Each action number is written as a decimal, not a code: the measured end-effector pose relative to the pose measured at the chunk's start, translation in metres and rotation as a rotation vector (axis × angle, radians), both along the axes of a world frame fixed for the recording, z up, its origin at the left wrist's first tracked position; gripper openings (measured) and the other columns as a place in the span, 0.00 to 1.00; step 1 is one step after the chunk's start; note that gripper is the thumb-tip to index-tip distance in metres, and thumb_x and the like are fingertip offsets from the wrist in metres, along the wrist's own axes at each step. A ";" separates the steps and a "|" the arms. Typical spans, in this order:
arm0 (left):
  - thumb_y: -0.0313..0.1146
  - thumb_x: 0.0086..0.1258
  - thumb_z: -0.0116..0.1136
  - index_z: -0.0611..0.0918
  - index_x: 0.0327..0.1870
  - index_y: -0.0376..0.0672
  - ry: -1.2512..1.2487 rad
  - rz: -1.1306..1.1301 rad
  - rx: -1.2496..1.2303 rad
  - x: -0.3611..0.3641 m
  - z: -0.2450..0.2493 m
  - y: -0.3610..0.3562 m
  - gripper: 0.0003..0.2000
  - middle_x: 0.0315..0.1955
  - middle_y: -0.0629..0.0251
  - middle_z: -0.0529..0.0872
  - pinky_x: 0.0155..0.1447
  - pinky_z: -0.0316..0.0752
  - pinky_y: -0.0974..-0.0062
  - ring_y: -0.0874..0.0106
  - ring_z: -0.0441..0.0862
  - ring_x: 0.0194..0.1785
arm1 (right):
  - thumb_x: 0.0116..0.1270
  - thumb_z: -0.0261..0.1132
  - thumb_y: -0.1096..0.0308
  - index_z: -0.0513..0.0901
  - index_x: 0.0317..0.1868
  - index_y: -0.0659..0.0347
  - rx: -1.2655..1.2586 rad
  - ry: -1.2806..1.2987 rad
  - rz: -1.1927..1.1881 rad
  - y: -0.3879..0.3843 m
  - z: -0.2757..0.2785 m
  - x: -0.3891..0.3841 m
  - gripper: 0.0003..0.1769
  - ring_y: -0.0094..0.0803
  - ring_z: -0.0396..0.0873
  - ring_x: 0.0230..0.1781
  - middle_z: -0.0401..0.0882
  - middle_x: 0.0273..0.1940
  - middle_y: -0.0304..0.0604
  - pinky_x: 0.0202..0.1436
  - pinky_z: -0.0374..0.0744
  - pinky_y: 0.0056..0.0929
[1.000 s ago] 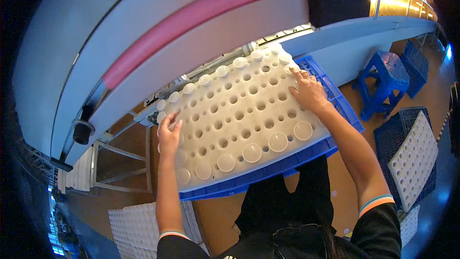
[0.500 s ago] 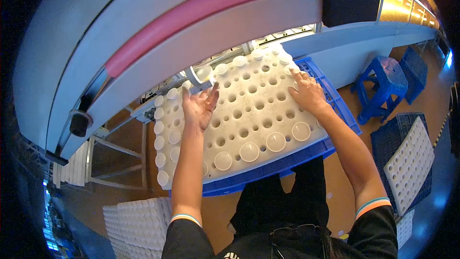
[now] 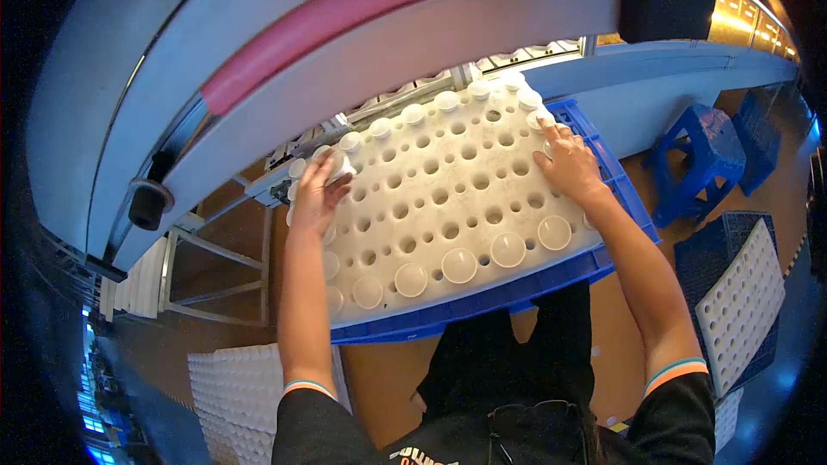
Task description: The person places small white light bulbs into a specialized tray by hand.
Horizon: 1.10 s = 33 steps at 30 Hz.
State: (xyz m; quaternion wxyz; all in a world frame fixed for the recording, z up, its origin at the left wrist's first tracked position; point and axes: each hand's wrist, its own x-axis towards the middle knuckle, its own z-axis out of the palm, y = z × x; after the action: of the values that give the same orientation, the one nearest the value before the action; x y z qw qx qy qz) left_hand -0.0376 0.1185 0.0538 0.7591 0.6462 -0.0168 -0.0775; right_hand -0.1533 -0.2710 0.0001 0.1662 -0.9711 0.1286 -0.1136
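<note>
A white board (image 3: 405, 232) with rows of round holes lies on a blue crate (image 3: 482, 314). White cups stand in holes along its edges, such as the near-edge cup (image 3: 459, 266). At the board's left part, my left hand (image 3: 317, 189) has its fingers curled round a white cup (image 3: 338, 164). My right hand (image 3: 570, 159) rests over the right edge of the board, its fingers spread beside a cup (image 3: 538, 120) there.
A machine with a pink padded edge (image 3: 379, 13) arches over the far side. Blue stools (image 3: 702, 151) stand at the right, near another holed white board (image 3: 741, 306) on dark crates. Stacked white boards (image 3: 237, 396) are at the lower left.
My left hand has moved left and has closed on a white cup; before, it was palm up with spread fingers below a cup. My right hand has stayed at the board's right edge.
</note>
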 end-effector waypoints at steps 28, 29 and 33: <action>0.55 0.74 0.42 0.73 0.66 0.51 -0.393 0.195 1.697 0.008 -0.066 0.060 0.26 0.66 0.62 0.72 0.70 0.53 0.47 0.61 0.63 0.71 | 0.70 0.55 0.52 0.61 0.72 0.51 -0.022 0.029 -0.014 0.002 0.001 0.000 0.32 0.49 0.69 0.63 0.68 0.64 0.49 0.64 0.68 0.49; 0.55 0.73 0.42 0.73 0.66 0.51 -0.382 0.189 1.699 0.011 -0.068 0.064 0.26 0.65 0.63 0.72 0.71 0.52 0.47 0.61 0.63 0.71 | 0.70 0.54 0.51 0.61 0.72 0.51 -0.038 0.019 -0.016 0.002 -0.001 0.002 0.32 0.49 0.69 0.63 0.68 0.64 0.49 0.65 0.68 0.49; 0.56 0.71 0.46 0.74 0.65 0.50 -0.369 0.248 1.655 0.000 -0.057 0.056 0.27 0.66 0.62 0.72 0.71 0.51 0.47 0.61 0.63 0.71 | 0.71 0.52 0.50 0.61 0.72 0.51 0.008 0.002 -0.010 0.004 0.000 0.004 0.32 0.50 0.68 0.64 0.67 0.65 0.51 0.64 0.68 0.50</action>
State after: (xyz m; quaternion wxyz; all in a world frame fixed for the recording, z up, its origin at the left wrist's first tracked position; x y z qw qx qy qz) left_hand -0.0379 0.1740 -0.0032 0.0310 0.9916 -0.0073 0.1251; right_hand -0.1497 -0.2671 -0.0002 0.1694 -0.9698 0.1340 -0.1129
